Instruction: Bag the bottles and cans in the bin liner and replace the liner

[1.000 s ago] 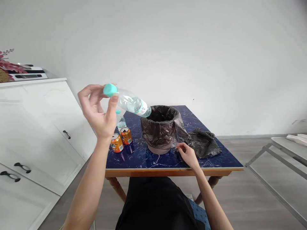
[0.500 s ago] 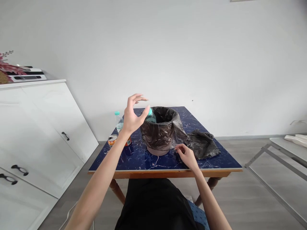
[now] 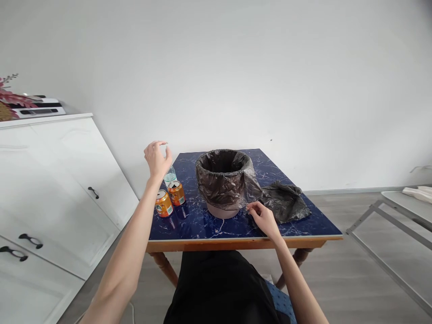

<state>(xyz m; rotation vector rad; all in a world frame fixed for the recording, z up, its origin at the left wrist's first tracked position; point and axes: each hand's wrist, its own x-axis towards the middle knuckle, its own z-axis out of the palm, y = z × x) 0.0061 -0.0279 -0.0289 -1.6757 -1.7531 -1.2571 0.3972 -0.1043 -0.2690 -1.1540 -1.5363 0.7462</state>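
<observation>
My left hand (image 3: 158, 159) is raised over the table's left side, thumb and fingers apart with nothing between them. Just behind it stands a clear plastic bottle (image 3: 170, 174), its top hidden by the hand. Two orange drink cans (image 3: 164, 204) stand in front of the bottle, one partly covered by my forearm. A bin (image 3: 221, 212) lined with a black bin bag (image 3: 222, 186) sits mid-table. My right hand (image 3: 263, 220) rests at the liner's lower right edge, fingertips pinched on the plastic there; the exact grip is partly hidden.
Right of the bin, a crumpled black plastic bag (image 3: 286, 202) lies on the blue marbled table (image 3: 199, 229). A white cabinet (image 3: 60, 189) stands at the left, and a grey metal-framed rack (image 3: 381, 209) at the right. The wall is directly behind the table.
A teal-capped bottle at the bin's mouth has dropped out of sight inside. My left hand has moved left from the bin toward the other bottle. The right hand has stayed put.
</observation>
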